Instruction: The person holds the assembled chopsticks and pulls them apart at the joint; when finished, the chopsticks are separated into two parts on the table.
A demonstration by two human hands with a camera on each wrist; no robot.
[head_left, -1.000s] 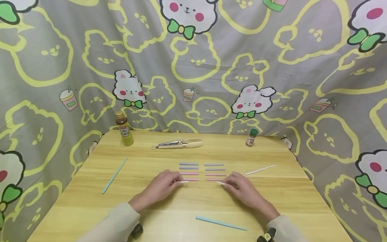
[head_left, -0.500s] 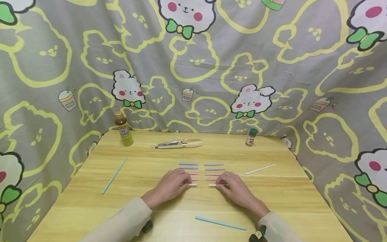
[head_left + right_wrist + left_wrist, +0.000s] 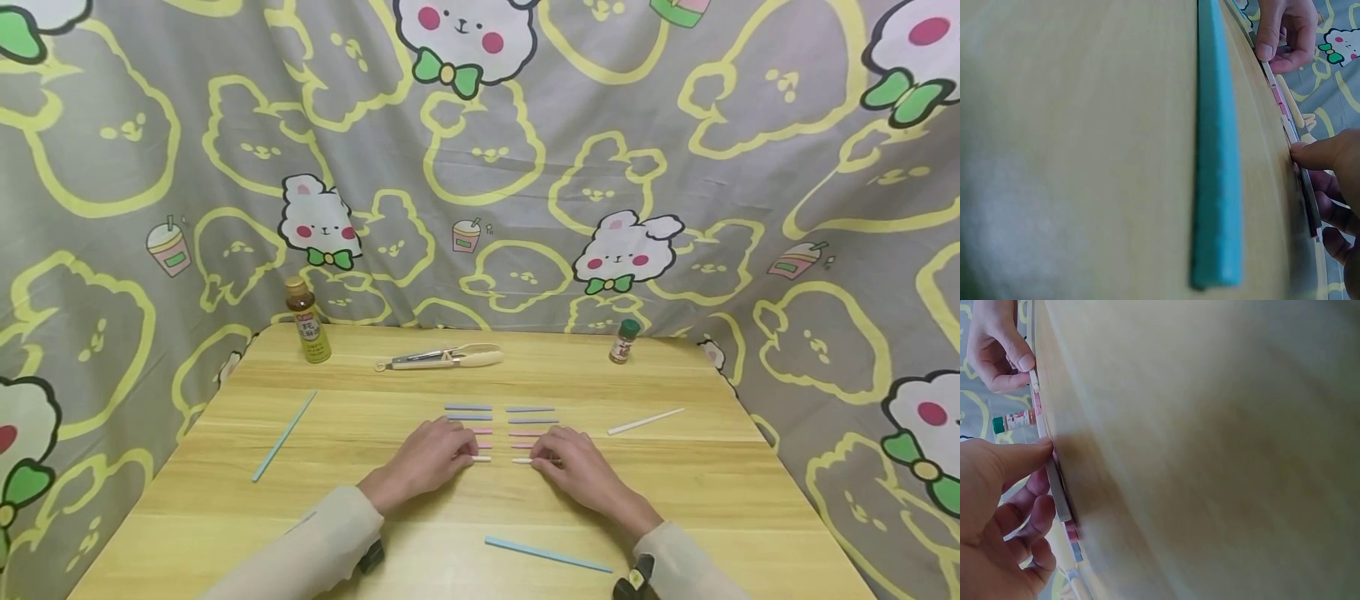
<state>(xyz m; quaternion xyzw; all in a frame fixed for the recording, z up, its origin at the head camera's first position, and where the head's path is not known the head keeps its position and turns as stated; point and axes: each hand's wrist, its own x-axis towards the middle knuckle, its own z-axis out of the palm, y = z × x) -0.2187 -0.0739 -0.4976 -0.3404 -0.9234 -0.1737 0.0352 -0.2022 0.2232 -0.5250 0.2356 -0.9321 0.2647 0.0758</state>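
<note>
In the head view, two columns of slim sticks, which look like chopsticks, lie mid-table. Purple chopsticks (image 3: pixel 468 417) are at the back and pink chopsticks (image 3: pixel 528 433) in front of them. At the near end of the left column my left hand (image 3: pixel 423 458) pinches a white chopstick (image 3: pixel 483 459) between thumb and fingers; the left wrist view shows its square end and length (image 3: pixel 1058 490) low over the wood. Opposite, my right hand (image 3: pixel 577 462) pinches another white chopstick (image 3: pixel 521 461), its tip pointing inward. Fingers hide much of both.
A teal chopstick (image 3: pixel 285 436) lies at the left, a white chopstick (image 3: pixel 646 421) at the right, and a blue chopstick (image 3: pixel 547 554) in front. Tongs (image 3: pixel 442 357), a sauce bottle (image 3: pixel 309 325) and a green-capped jar (image 3: pixel 623 342) stand or lie along the back edge by the curtain (image 3: pixel 510 183).
Both hands have moved inward and slightly nearer with their white chopsticks, bringing them just in front of the pink ones. In the last half second they shift only a little closer together.
</note>
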